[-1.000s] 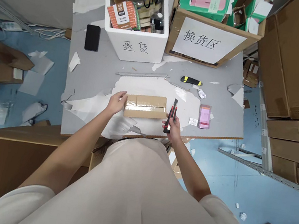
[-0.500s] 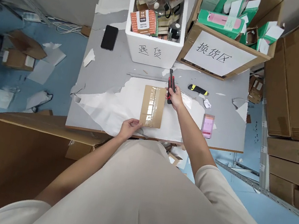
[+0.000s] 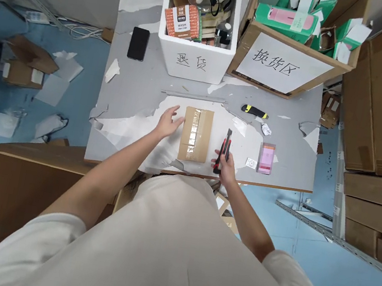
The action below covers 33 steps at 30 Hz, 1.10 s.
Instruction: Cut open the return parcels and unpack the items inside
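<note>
A small cardboard box lies on the white-patched table in front of me, with clear tape running down its middle. To its left is my left hand, fingers apart and holding nothing, its tips close to the box's upper left edge. My right hand is to the right of the box near the table's front edge. It is closed round a red and black utility knife, whose tip points away from me. A second utility knife, black and yellow, lies farther back on the right.
At the back stand a white foam box of mixed goods and a cardboard carton of green boxes. A black phone lies at left, a pink-screened device at right. Paper scraps are scattered about. Stacked cartons stand at right.
My left hand has left the box's lower left corner and moved up along its left side. My right hand has drawn the knife back toward me and rightward from the box's upper right corner.
</note>
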{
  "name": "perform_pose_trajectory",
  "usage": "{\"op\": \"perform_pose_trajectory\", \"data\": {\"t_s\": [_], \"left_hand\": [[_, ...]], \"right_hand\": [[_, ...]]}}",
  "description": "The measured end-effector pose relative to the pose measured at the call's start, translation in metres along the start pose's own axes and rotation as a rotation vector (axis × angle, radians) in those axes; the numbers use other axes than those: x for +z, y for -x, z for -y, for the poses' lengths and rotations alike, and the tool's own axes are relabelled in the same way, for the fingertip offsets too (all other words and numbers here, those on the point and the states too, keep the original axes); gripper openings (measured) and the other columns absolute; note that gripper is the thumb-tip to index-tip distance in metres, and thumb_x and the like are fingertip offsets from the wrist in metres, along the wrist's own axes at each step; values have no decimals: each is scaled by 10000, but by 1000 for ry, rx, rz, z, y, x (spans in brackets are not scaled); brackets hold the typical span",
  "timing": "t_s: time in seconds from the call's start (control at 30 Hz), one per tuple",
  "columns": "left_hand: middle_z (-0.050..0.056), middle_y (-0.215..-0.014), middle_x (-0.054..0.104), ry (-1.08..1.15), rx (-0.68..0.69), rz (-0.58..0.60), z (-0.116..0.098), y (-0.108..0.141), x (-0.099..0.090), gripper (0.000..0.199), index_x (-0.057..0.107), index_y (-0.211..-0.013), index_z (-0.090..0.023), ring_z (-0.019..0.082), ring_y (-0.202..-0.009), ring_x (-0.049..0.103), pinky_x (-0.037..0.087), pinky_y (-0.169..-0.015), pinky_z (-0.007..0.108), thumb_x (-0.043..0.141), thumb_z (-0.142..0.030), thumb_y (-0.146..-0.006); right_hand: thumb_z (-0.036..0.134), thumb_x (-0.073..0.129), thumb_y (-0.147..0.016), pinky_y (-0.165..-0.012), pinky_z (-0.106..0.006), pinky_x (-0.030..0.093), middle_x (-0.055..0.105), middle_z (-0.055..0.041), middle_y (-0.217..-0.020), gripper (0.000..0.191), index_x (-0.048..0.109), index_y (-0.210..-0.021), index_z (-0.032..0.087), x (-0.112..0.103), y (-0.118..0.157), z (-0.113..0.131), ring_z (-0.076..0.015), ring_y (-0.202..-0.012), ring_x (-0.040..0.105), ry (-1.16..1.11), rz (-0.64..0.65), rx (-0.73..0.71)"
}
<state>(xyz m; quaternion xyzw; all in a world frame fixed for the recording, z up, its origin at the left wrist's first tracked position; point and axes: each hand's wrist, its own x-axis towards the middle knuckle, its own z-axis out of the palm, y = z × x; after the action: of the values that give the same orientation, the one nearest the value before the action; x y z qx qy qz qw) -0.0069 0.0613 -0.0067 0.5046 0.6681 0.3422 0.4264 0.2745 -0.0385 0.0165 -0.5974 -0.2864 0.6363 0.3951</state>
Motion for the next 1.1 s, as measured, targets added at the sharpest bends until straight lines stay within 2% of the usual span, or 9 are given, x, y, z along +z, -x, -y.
{"op": "perform_pose_trajectory", "data": {"t_s": [0.07,0.2,0.33,0.57,0.7,0.8,0.9,1.0,1.1], "left_hand": [[134,-1480,433,39,53,87,-2,-30,1,627,496,-1366,-223,304,-1309,472,418,-1039,457,671,-386,-787],[132,-1293,608,123,34,235,0,-59,8,524,611,-1236,-158,274,-1206,559,378,-1081,452,688,-356,-757],[123,-1117,681,175,-2,159,5,-55,7,438,664,-1100,-140,234,-1050,626,446,-1003,407,706,-336,-711],[61,-893,693,-27,-94,-83,32,29,-38,356,647,-846,-178,177,-747,627,491,-772,320,687,-497,-694],[36,-725,655,-13,-198,-59,49,90,-40,386,601,-757,-188,174,-675,609,478,-693,303,663,-564,-700],[77,-886,672,-84,-182,-107,49,105,-35,432,608,-965,-179,227,-834,645,503,-771,356,642,-535,-723],[185,-1340,507,-265,8,-145,36,92,-35,744,444,-1329,-152,318,-1264,493,435,-995,450,669,-457,-688],[227,-1565,192,-440,230,36,20,69,-39,1020,283,-1468,-135,395,-1465,149,238,-1141,530,725,-481,-617],[229,-1588,135,-565,322,196,10,53,-38,1211,253,-1494,-154,459,-1462,59,140,-1144,600,781,-621,-509]], "right_hand": [[601,679,-746,-630,-331,582,589,-43,-1302,519,453,-1117,317,2,22,-19,-170,-824,688,-147,17,131],[584,723,-722,-710,-411,594,592,-40,-1313,542,431,-1111,346,16,36,-37,-227,-966,697,-327,55,215],[587,745,-696,-766,-431,589,649,-56,-1221,561,437,-1085,324,20,27,-34,-237,-984,696,-342,22,175],[521,752,-698,-769,-356,583,685,-21,-1086,516,442,-1045,296,12,-29,2,-180,-940,693,-252,-38,-41],[516,725,-714,-738,-318,571,694,-24,-1019,518,445,-1084,287,23,-70,19,-168,-915,687,-148,44,-126],[531,709,-722,-732,-303,566,681,-31,-1061,530,460,-1120,285,23,-80,24,-154,-883,681,-64,50,-151],[541,694,-732,-675,-276,567,666,-25,-1047,529,498,-1140,267,5,-68,23,-117,-748,659,67,36,-179],[527,670,-758,-497,-236,522,666,-14,-931,580,504,-1238,246,-23,-45,18,-87,-560,582,248,72,-155],[500,637,-794,-402,-222,468,667,-7,-906,726,365,-1433,286,-41,-25,12,-82,-491,545,329,138,-98]]}}
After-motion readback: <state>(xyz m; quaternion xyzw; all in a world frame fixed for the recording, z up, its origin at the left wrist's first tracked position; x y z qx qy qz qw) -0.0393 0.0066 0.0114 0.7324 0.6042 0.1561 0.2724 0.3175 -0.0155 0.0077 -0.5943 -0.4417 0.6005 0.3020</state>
